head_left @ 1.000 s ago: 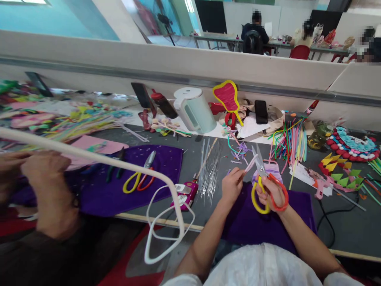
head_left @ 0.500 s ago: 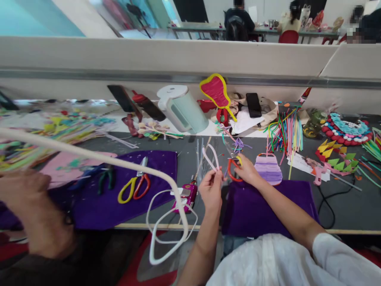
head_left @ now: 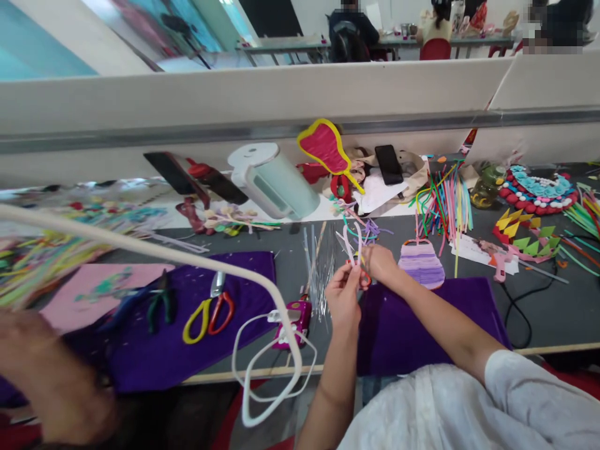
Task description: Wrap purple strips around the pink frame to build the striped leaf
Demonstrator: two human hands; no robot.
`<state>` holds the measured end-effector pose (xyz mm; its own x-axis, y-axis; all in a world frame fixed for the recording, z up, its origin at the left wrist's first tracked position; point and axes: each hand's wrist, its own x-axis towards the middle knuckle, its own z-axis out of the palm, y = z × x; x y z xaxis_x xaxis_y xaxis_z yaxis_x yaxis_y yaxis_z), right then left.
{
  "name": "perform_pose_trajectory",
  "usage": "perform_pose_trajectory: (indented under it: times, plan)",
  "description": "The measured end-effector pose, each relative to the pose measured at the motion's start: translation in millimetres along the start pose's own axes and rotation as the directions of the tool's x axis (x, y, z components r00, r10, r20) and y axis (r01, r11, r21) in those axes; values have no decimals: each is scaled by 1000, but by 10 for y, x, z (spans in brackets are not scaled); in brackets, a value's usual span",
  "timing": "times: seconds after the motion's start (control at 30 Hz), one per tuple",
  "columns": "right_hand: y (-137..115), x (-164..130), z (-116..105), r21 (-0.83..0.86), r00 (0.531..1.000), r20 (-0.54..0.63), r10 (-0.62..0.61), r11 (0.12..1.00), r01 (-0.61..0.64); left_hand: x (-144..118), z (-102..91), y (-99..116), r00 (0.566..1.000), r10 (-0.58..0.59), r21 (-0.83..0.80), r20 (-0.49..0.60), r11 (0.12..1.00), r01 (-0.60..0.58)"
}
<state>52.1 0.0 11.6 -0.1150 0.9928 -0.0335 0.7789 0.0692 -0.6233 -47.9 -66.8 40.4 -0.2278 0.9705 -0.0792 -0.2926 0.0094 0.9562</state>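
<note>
Between the thumb and fingers of my left hand [head_left: 344, 292] is a pale pink pipe cleaner [head_left: 347, 245], its two strands standing up side by side. My right hand [head_left: 379, 264] is wrapped round a pair of scissors [head_left: 366, 281] with red and yellow handles, close beside the left. The blades are partly hidden behind the pipe cleaner. Below the right forearm lies a purple cloth [head_left: 422, 319]. A striped pink and lilac bag-shaped piece [head_left: 422, 265] rests at the cloth's far edge. Thin wires [head_left: 321, 281] are spread just left of my hands.
A white cable-like arm [head_left: 187, 250] crosses in front on the left. Another person's hand [head_left: 28, 350] is blurred at far left. Scissors [head_left: 216, 309] and pliers [head_left: 159, 303] lie on another purple cloth. A kettle [head_left: 285, 187], pipe cleaners [head_left: 445, 206] and a glue gun [head_left: 500, 265] stand or lie farther off.
The view has shifted. My two hands are closer together, the scissors nearer the pipe cleaner. The pipe cleaner's strands, earlier leaning left as a loop, now stand upright with their tops apart.
</note>
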Motion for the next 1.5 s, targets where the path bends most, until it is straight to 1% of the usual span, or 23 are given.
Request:
perform_pose_trajectory:
  times: [0.07, 0.1, 0.13, 0.2, 0.23, 0.3, 0.43, 0.5, 0.6, 0.67, 0.73, 0.8, 0.9, 0.93, 0.97, 1.03, 1.1, 1.13, 1.2, 1.23, 1.3, 1.37, 1.5]
  plan:
    - [186, -78, -145, 124, 997, 37, -69, 990, 64, 43, 32, -15, 997, -73, -3, 40, 997, 73]
    - [286, -135, -222, 364, 994, 50, -94, 929, 70, 58, 59, -37, 991, -110, 10, 71, 994, 110]
    - [383, -200, -300, 573, 994, 39, -105, 817, 64, 69, 96, -69, 984, -143, 32, 107, 990, 140]
    - [552, -329, -445, 792, 990, 53, -133, 609, 39, 79, 203, -158, 961, -194, 94, 197, 979, 178]
    - [618, -381, -509, 828, 992, 44, -117, 560, 29, 80, 272, -209, 946, -210, 127, 248, 975, 183]
    - [710, -444, -611, 845, 998, 5, -62, 535, 29, 80, 428, -314, 910, -235, 182, 342, 966, 181]
    - [840, -411, -736, 867, 997, -63, 37, 497, 36, 113, 690, -490, 879, -213, 228, 426, 966, 123]
    - [926, -367, -786, 885, 993, -87, 75, 464, 42, 153, 744, -557, 864, -192, 284, 465, 957, 60]
    - [1074, -333, -864, 921, 980, -103, 169, 389, 29, 224, 744, -613, 804, -223, 417, 552, 908, -33]
    - [1146, -339, -907, 933, 972, -89, 219, 360, 5, 260, 751, -610, 796, -233, 429, 559, 903, -38]
    - [1172, -357, -928, 913, 976, -68, 206, 408, -23, 282, 809, -584, 829, -205, 342, 520, 940, 18]
    - [1161, -371, -930, 858, 987, -59, 151, 513, -27, 287, 922, -559, 830, -199, 250, 521, 965, 74]
    - [1162, -360, -970, 721, 994, -84, 67, 692, 14, 277, 1113, -578, 733, -287, 226, 617, 956, 185]
    - [1189, -344, -1013, 659, 993, -103, 53, 752, 28, 276, 1155, -603, 729, -298, 206, 616, 955, 216]
    - [1236, -317, -1078, 584, 990, -132, 48, 811, 39, 278, 1180, -635, 743, -298, 176, 600, 954, 241]
    - [1385, -226, -1262, 438, 964, -241, 110, 899, 7, 294, 1176, -707, 792, -303, 105, 530, 950, 293]
    - [1581, -73, -1479, 213, 904, -376, 202, 969, -128, 321, 1125, -769, 823, -339, 34, 456, 931, 364]
    - [1684, 26, -1580, 98, 879, -402, 256, 967, -237, 334, 1095, -790, 833, -350, 14, 428, 924, 382]
    - [1875, 253, -1733, -99, 838, -373, 398, 881, -462, 352, 1050, -809, 844, -360, -15, 397, 917, 398]
    - [1957, 370, -1781, -126, 823, -364, 435, 853, -506, 355, 1038, -809, 846, -361, -25, 393, 915, 402]
    - [2090, 586, -1824, -155, 805, -356, 475, 819, -552, 351, 1031, -796, 845, -367, -43, 389, 909, 414]
    - [2189, 751, -1826, -181, 786, -342, 515, 785, -593, 345, 1031, -780, 820, -399, -47, 411, 889, 456]
    - [2326, 929, -1815, -207, 742, -353, 569, 726, -655, 365, 1016, -763, 804, -421, -87, 420, 863, 497]
